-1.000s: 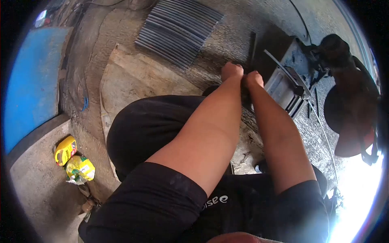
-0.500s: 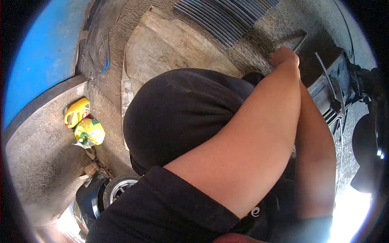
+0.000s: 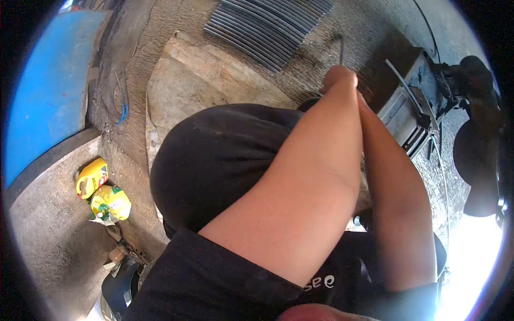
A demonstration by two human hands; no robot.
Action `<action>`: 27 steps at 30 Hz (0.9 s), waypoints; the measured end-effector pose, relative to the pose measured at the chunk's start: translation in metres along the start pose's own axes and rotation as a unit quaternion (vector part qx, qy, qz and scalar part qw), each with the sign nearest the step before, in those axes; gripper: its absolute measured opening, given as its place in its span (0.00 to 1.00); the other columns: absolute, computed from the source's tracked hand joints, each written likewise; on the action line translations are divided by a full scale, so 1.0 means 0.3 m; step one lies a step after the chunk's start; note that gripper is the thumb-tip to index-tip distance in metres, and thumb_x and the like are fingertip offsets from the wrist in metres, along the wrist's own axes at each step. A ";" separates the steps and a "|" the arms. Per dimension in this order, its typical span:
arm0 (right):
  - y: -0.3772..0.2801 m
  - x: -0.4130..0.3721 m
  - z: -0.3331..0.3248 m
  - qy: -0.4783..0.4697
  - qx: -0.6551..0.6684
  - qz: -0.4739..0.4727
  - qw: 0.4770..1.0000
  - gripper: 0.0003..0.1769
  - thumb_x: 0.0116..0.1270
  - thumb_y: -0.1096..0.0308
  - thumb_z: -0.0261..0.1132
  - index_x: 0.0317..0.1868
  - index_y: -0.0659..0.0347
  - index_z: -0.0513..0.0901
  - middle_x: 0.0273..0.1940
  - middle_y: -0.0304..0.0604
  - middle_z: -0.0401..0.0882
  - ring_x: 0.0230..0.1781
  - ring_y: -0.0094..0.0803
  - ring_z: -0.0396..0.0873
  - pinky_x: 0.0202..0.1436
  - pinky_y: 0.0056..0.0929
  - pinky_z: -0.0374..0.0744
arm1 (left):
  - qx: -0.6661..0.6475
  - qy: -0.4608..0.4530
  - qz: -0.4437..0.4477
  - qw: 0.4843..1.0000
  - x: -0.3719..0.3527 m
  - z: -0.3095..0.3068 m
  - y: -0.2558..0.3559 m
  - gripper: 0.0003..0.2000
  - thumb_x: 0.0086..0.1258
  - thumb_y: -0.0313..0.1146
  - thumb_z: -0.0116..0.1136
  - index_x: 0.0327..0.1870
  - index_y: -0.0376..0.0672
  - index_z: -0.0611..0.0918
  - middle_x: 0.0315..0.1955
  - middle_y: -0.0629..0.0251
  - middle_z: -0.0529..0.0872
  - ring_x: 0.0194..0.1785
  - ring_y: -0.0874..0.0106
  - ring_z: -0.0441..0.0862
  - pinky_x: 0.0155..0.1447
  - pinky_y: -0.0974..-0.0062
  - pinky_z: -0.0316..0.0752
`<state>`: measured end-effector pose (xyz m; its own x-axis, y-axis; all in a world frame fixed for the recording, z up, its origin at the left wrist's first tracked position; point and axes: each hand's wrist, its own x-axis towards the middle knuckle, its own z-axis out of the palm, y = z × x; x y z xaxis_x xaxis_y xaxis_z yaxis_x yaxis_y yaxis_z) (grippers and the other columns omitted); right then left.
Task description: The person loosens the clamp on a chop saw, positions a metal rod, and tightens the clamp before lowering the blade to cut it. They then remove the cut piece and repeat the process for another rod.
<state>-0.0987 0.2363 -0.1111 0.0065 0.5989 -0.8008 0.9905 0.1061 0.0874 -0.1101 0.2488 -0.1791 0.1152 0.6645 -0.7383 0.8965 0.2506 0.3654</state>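
Observation:
My left hand (image 3: 339,78) is closed at the far end of my outstretched arm, low over the rough floor. A thin metal rod (image 3: 341,52) sticks out beyond it, and its lower part is hidden by the fingers. My right forearm (image 3: 393,176) reaches to the same spot. The right hand is hidden behind my left wrist, so its fingers do not show. A row of several dark metal rods (image 3: 267,32) lies side by side on the floor, beyond and left of my hands. To their right stands a dark metal machine (image 3: 399,115) with a flat bar (image 3: 405,84) angled across it.
My dark-clothed knee (image 3: 214,160) rises over a worn, stained sheet (image 3: 214,75). At left are a yellow jug (image 3: 92,177), a yellow-green bag (image 3: 111,204), a low concrete wall (image 3: 48,241) and a blue panel (image 3: 51,96). A blue cable end (image 3: 124,112) lies near the wall.
The view has shifted, so the floor items at left appear lower and farther left. My hands appear farther left in view, and the protruding rod now points more upright.

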 end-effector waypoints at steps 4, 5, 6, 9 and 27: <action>-0.028 0.054 0.060 0.049 0.031 0.000 0.998 0.14 0.63 0.62 0.63 0.46 0.57 0.86 0.52 0.44 0.83 0.54 0.38 0.81 0.52 0.34 0.81 | -0.024 0.010 -0.079 0.997 0.039 0.025 -0.040 0.15 0.67 0.37 0.53 0.47 0.38 0.85 0.48 0.52 0.85 0.54 0.61 0.83 0.56 0.67 0.79; -0.044 0.091 0.074 0.069 0.049 0.007 0.996 0.13 0.63 0.63 0.64 0.45 0.59 0.87 0.51 0.45 0.84 0.53 0.38 0.82 0.52 0.34 0.81 | -0.038 0.038 -0.127 0.990 0.024 0.014 -0.037 0.15 0.67 0.37 0.54 0.46 0.37 0.85 0.46 0.51 0.86 0.52 0.60 0.84 0.54 0.66 0.80; -0.019 0.211 0.164 0.071 0.047 0.007 0.996 0.13 0.63 0.63 0.64 0.45 0.59 0.87 0.51 0.45 0.84 0.53 0.38 0.82 0.52 0.34 0.81 | -0.040 0.039 -0.127 0.990 0.013 0.001 -0.039 0.15 0.67 0.37 0.54 0.46 0.37 0.85 0.46 0.51 0.86 0.52 0.60 0.84 0.54 0.66 0.80; 0.026 0.453 0.543 0.225 -0.028 -0.125 0.966 0.15 0.63 0.62 0.64 0.47 0.60 0.86 0.50 0.46 0.84 0.51 0.38 0.82 0.50 0.35 0.81 | -0.118 0.034 -0.147 0.982 -0.044 -0.036 -0.038 0.14 0.66 0.36 0.56 0.45 0.36 0.85 0.44 0.50 0.86 0.49 0.58 0.85 0.51 0.64 0.81; 0.153 -0.419 0.177 0.165 0.266 -0.036 0.949 0.24 0.58 0.53 0.65 0.53 0.53 0.82 0.51 0.51 0.82 0.53 0.44 0.80 0.56 0.39 0.77 | -0.247 0.139 -0.030 0.958 -0.400 -0.127 0.124 0.15 0.67 0.35 0.50 0.41 0.32 0.84 0.43 0.44 0.85 0.52 0.55 0.83 0.55 0.61 0.78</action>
<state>-0.0468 0.1239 -0.0379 -0.0202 0.8301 -0.5573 0.9162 -0.2078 -0.3426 -0.1069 0.2052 -0.0552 -0.1107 0.7828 -0.6124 0.5777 0.5520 0.6012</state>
